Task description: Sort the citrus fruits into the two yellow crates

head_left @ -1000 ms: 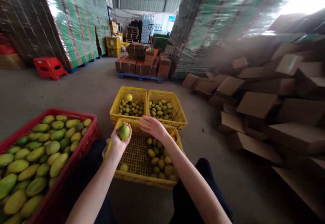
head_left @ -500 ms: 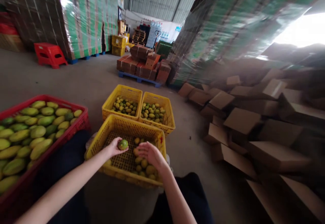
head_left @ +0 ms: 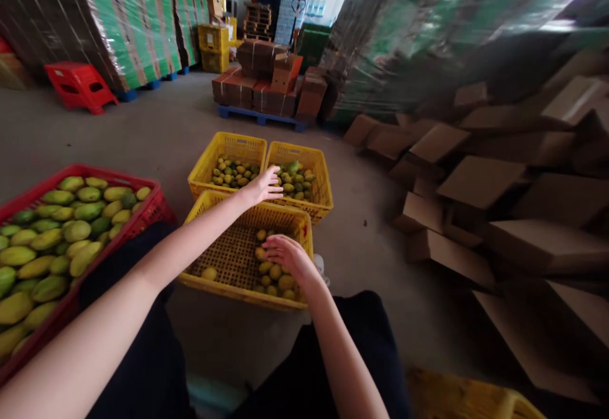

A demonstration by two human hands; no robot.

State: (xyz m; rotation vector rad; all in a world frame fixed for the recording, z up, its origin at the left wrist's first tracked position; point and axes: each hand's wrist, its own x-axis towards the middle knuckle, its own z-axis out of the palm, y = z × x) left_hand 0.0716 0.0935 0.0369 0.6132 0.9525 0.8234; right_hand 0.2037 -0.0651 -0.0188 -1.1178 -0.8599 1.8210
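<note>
Green fruit (head_left: 292, 167): at far R crate (head_left: 322, 172), just past L hand (head_left: 262, 187), not touching it. Can't tell if it's on top of R pile (head_left: 299, 189) or up in the air.
L hand: arm out long, hand by where the 2 far crates meet; fingers spread, nothing seen in it.
R hand (head_left: 288, 254): over R side of near crate (head_left: 233, 251); fingers a bit apart & softly bent, nothing seen in it. Can't tell if it touches the fruit below.
Near crate: yel., w/ holes in btm. Small fruit (head_left: 275, 272) bunched on R side; 1 lone fruit (head_left: 208, 273) at front L.
Far R crate: yel., R pile is sm. green & yel. fruit.
Far L crate (head_left: 204, 159): yel., right beside far R crate; L pile (head_left: 231, 170) is sm. fruit too.
Red crate (head_left: 157, 202): on L, full of big fruit (head_left: 77, 231), green & yel.
Pants (head_left: 349, 327): dark; L leg b/w red crate & near crate.
Blue pallet (head_left: 261, 116): behind the far crates, w/ brown boxes (head_left: 273, 102) on it.
Red stool (head_left: 80, 86): on floor, far L.
Box heap (head_left: 480, 181): on R, brown, all tipped & messy.
L stack (head_left: 133, 26) & R stack (head_left: 404, 38): tall, green, w/ shiny wrap.
</note>
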